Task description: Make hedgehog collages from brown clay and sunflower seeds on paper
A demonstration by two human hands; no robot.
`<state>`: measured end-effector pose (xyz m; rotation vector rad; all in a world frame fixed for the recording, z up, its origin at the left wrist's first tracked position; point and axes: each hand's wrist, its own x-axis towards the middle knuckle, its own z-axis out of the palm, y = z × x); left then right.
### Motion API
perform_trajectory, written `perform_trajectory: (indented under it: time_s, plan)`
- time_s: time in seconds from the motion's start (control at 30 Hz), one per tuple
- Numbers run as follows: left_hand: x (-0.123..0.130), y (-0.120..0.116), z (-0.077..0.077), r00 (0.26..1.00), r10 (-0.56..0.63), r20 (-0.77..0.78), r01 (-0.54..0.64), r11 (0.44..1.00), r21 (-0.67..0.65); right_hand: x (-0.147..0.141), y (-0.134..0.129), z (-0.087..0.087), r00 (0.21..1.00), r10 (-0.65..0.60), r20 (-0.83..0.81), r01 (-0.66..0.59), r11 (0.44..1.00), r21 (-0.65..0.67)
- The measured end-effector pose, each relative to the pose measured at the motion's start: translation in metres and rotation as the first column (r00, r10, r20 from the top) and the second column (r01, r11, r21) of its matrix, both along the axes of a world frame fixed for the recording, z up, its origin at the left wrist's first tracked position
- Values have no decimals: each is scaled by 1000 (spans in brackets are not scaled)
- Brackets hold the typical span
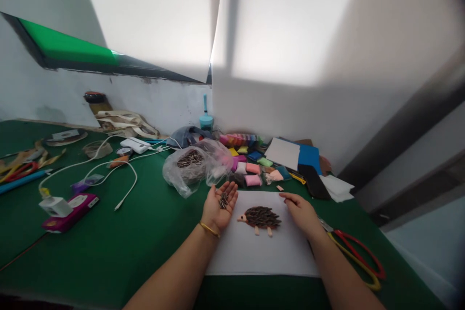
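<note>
My left hand [219,207] is palm up at the left edge of the white paper [265,256], holding a small pile of dark striped seeds [223,199] in its cupped palm. On the paper lies a hedgehog figure [262,218] with a pale pink snout and feet and a back covered in dark seeds. My right hand [300,210] rests at the paper's upper right, its fingers pressed together near the edge; whatever they may hold is too small to make out.
Behind the paper are a plastic bag of seeds [191,159], coloured clay packets [253,168] and a black case [313,181]. Scissors [358,254] lie beside my right forearm. At the left are a purple power strip [70,213] and white cables [136,179].
</note>
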<state>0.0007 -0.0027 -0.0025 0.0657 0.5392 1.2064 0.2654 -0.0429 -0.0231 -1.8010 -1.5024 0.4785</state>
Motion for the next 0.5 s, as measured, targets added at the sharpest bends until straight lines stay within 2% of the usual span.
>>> perform_trajectory:
  time_s: [0.07, 0.17, 0.33, 0.5]
  plan:
    - [0, 0, 0, 1000, -1, -6, 1, 1000, 0, 1, 3, -4, 999, 7, -34, -8, 1000, -19]
    - [-1, 1, 0, 1000, 2, -15, -2, 1000, -9, -2, 2, -5, 997, 81, -13, -81, 996, -23]
    - [-1, 3, -2, 1000, 1, -21, -1, 1000, -26, -7, -5, 4, 970, 241, 28, -238, 968, -83]
    - [-1, 3, -3, 1000, -4, -21, 3, 1000, -24, -10, -7, 8, 958, 285, 14, -282, 954, -100]
